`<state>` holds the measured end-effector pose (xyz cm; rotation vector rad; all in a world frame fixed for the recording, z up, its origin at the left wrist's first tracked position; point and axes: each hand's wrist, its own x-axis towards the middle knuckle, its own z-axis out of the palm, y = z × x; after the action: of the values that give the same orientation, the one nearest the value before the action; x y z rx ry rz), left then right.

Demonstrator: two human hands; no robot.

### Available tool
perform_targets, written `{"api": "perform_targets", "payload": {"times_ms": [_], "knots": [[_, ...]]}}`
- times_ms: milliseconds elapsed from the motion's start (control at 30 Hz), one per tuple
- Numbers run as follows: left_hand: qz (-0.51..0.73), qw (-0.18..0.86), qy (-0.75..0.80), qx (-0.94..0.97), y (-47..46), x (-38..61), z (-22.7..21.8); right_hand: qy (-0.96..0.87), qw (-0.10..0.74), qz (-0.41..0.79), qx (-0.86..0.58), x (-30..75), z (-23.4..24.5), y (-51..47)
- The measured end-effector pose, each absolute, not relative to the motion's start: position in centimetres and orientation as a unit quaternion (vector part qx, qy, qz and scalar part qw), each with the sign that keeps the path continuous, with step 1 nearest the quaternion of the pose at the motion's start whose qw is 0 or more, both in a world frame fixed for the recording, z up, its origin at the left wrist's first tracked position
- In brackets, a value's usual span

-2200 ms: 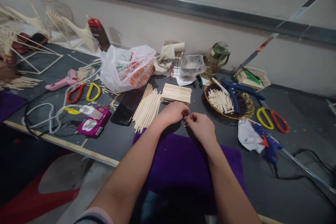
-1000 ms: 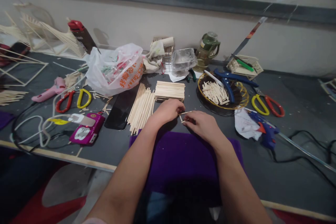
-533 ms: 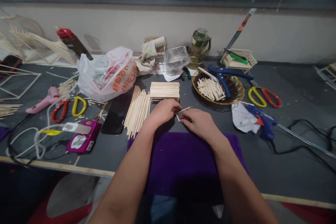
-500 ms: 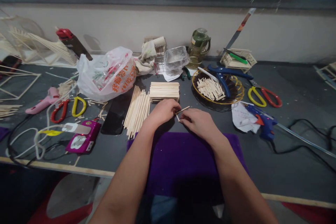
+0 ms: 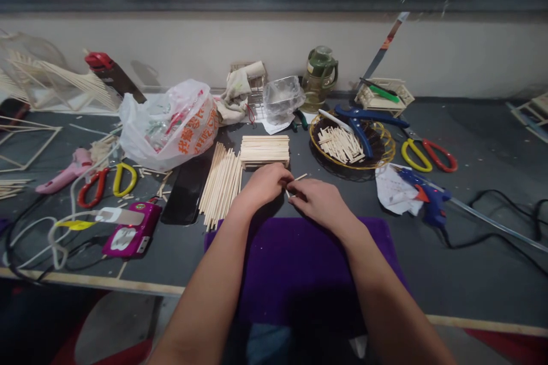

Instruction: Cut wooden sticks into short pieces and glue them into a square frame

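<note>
My left hand [image 5: 269, 182] is closed in a pinch beside short, thin wooden sticks [image 5: 301, 177], just in front of a small stick-built box [image 5: 265, 149] topped with a row of sticks. From the right, my right hand [image 5: 319, 199] meets it, thumb and fingers pinched around the same small sticks. One stick pokes out above the right fingers, and another points down between the hands. Fingertips partly hide where the sticks touch. Left of the box lies a bundle of long wooden sticks [image 5: 220, 185]. A purple cloth [image 5: 299, 262] is spread below my wrists.
A wicker basket [image 5: 387, 151] holds short sticks and a blue-handled cutter. Scissors [image 5: 430, 155] and a blue glue gun [image 5: 436, 205] lie right. At left are a phone [image 5: 185, 197], magenta device [image 5: 132, 229], plastic bag [image 5: 169, 125] and pink glue gun [image 5: 68, 171]. A jug [image 5: 321, 80] stands behind.
My right fingers have moved slightly left, closer to my left hand, and cover more of the small sticks. The whole view has shifted a little.
</note>
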<state>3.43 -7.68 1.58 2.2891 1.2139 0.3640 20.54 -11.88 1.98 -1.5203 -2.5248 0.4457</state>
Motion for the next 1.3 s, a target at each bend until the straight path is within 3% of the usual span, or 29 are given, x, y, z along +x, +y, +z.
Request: {"api": "perform_targets", "payload": {"times_ms": [300,533,767,1300], "knots": [[0.123,0.264,0.452,0.843,-7.6,3.5,1.7,-0.836,0.095,0.179,-0.510,20.7,2.2,-11.9],[0.135,0.259,0.456,0.841,-7.7,3.6,1.7,-0.741,0.231,0.187,-0.602,24.2,3.0,-11.2],[0.155,0.209,0.465,0.846,-8.6,4.6,2.4,-0.711,0.157,0.192,-0.658,25.5,2.7,-10.6],[0.113,0.165,0.482,0.853,-9.3,5.6,2.6,-0.722,0.072,0.128,-0.676,22.2,1.8,-10.0]]}}
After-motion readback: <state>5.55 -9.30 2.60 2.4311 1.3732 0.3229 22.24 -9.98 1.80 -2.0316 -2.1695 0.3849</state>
